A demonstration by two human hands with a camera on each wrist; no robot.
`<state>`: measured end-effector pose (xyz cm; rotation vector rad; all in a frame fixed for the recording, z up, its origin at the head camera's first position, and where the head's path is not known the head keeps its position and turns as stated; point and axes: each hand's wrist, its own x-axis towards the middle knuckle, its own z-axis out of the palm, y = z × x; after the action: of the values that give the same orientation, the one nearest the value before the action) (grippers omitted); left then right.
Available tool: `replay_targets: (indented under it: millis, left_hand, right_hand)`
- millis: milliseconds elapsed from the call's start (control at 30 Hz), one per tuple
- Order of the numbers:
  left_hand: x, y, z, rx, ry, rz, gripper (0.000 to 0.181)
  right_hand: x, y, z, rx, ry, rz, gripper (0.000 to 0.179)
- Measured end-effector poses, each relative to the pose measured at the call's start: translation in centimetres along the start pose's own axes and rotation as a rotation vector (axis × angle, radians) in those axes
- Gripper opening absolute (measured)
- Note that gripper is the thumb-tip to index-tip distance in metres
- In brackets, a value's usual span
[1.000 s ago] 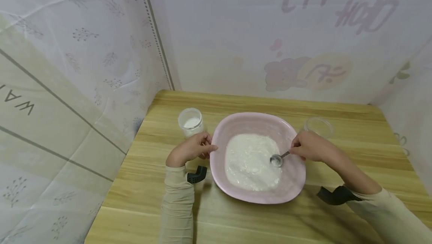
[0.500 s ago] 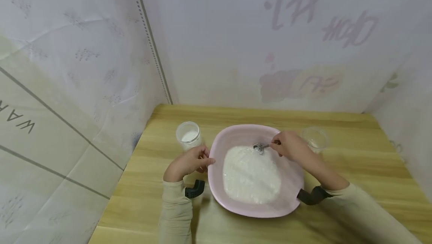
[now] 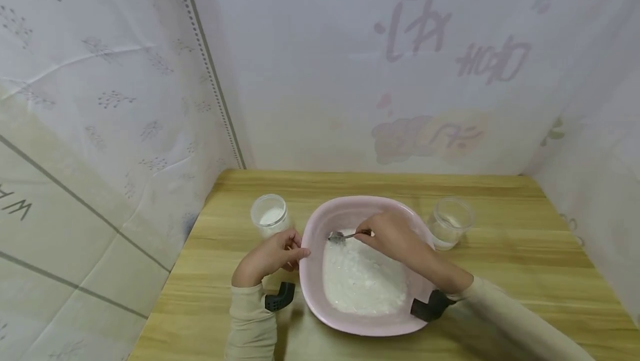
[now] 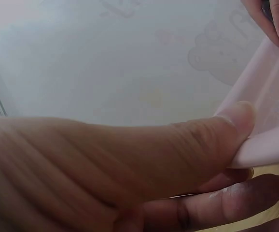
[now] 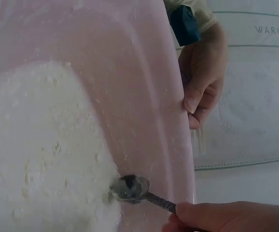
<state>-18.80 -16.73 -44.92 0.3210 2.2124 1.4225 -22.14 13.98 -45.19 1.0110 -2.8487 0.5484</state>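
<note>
A pink plastic basin (image 3: 345, 325) holds a lumpy white mixture (image 3: 365, 283). My left hand (image 3: 272, 255) pinches the basin's left rim, thumb on top and fingers underneath, as the left wrist view shows; white powder marks one finger. My right hand (image 3: 390, 236) reaches over the basin and grips the handle of a small metal spoon (image 3: 337, 236). In the right wrist view the spoon's bowl (image 5: 130, 187) lies at the edge of the mixture, near the basin's left wall, with white residue on it.
A clear jar (image 3: 270, 214) of white powder stands just behind my left hand. Another clear container (image 3: 452, 222) stands right of the basin, close to my right forearm. The wooden table (image 3: 200, 294) meets a patterned cloth wall (image 3: 310, 72) at the back.
My right hand has carried the spoon from the basin's right side across its back part to the left side. My left hand keeps its hold on the rim. The head view has tilted upward.
</note>
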Motion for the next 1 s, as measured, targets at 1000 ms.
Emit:
replay_targets:
  millis: [1000]
  left_hand:
    - [0.3,-0.3,-0.3,0.011,-0.004,0.0,0.022]
  right_hand:
    - [-5.5,1.9,-5.5,0.384,-0.454,0.261,0.027]
